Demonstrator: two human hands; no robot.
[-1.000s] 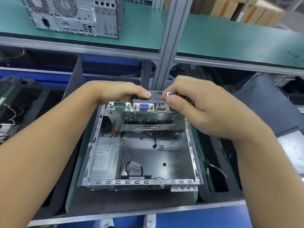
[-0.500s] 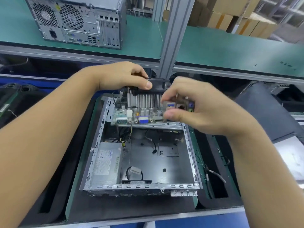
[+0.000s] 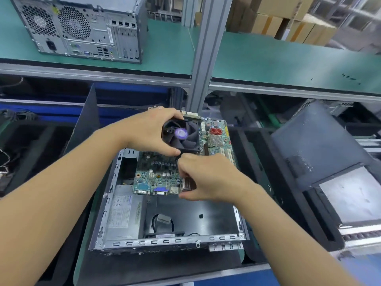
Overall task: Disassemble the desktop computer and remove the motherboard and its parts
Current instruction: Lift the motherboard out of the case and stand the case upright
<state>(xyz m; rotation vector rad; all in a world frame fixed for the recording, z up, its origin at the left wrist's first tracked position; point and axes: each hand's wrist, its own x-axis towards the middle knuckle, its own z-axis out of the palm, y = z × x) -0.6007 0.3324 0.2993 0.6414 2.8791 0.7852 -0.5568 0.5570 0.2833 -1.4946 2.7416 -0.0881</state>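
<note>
Your left hand [image 3: 147,131] grips the round black cooler fan [image 3: 182,135] mounted on the green motherboard [image 3: 158,172] — fingers curled round its rim. Your right hand [image 3: 208,180] pinches the board's port edge. The board is held tilted over the far half of the open grey metal case [image 3: 165,242].

Right hand [image 3: 206,178] covers the motherboard [image 3: 160,172] near corner; ports under its fingers [image 3: 191,165] hidden. Fan [image 3: 183,135] rim under left hand [image 3: 148,133] hidden. Label [image 3: 121,211] text, below-left of the fingers, unreadable. Tower [image 3: 82,27], far above, cut off at top edge.
</note>
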